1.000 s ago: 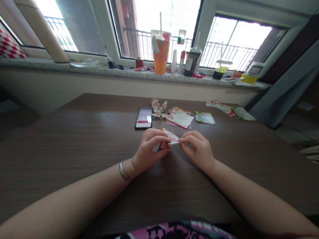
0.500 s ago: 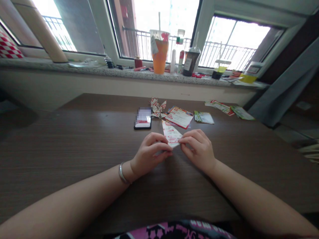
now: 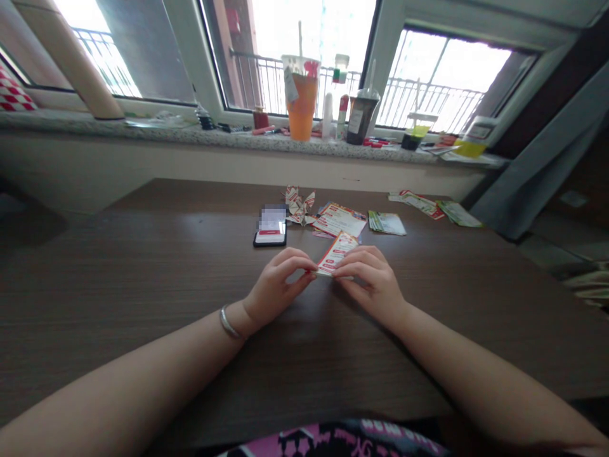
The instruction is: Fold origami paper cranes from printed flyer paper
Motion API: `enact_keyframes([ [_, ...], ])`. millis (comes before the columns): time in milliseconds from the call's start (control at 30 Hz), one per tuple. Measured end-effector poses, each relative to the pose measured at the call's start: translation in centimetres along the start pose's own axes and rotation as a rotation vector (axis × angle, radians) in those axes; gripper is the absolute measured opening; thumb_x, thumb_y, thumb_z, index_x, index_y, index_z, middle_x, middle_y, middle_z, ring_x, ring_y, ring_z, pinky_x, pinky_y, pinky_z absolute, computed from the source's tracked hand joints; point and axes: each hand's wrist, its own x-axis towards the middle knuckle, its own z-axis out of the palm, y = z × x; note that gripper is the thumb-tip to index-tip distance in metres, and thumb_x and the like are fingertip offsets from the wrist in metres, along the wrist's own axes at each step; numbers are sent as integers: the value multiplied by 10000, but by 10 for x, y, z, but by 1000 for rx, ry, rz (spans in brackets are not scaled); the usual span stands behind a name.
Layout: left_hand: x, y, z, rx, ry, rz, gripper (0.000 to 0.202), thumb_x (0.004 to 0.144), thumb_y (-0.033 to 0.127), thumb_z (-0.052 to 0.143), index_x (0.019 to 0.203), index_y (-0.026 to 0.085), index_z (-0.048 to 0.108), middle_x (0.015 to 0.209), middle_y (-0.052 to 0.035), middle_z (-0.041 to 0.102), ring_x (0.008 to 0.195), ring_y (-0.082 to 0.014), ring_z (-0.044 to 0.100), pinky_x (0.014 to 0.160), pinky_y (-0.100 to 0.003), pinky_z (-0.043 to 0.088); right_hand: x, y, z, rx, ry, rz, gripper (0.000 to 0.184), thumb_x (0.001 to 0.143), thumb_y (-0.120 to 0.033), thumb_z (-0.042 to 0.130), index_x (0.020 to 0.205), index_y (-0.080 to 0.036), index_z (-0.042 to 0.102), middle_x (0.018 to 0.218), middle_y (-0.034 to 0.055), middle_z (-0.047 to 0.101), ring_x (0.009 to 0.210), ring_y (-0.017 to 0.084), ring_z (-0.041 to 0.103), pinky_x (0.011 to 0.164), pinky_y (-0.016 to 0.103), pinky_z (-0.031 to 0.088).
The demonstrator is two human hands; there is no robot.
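Observation:
A folded paper (image 3: 335,252), white with red print and an orange edge, is held between my two hands just above the table. My left hand (image 3: 280,282) pinches its lower left corner between thumb and fingers. At the right side, my right hand (image 3: 373,279) grips it, the fingers covering part of the print. Behind the paper lies a stack of printed sheets (image 3: 341,219). Folded paper figures (image 3: 299,206) with red stripes stand to the left of that stack. A phone (image 3: 270,226) with a lit, partly blurred screen lies beyond my left hand.
Another small stack of cards (image 3: 387,223) lies right of the sheets, with paper strips (image 3: 421,204) and green-edged papers (image 3: 459,214) farther right on the brown table (image 3: 143,273). On the windowsill stand an orange drink cup (image 3: 301,105), a dark drink cup (image 3: 361,117) and several small bottles.
The paper has turned from a wedge leaning left to a narrower piece leaning right, showing a different printed face. Both hands have shifted slightly left in view and still hold it.

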Motion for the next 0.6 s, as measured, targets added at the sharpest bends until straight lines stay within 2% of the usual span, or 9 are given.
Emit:
enact_keyframes([
  [367,-1,2,1,8,5,-35,42,882,193,601,891,192,643,826,-30,628,767,-135,600,687,-259,511,-1,3,4,75,-2,52,105,868,-199,619,907,-265,690,905,20,731,885,181,656,841,374,502],
  [600,-2,3,1,103,6,47,53,864,200,635,906,197,666,789,-23,636,719,-127,588,677,-258,502,-2,2,6,75,30,90,87,880,-217,620,914,-264,686,892,20,730,911,183,655,866,372,496],
])
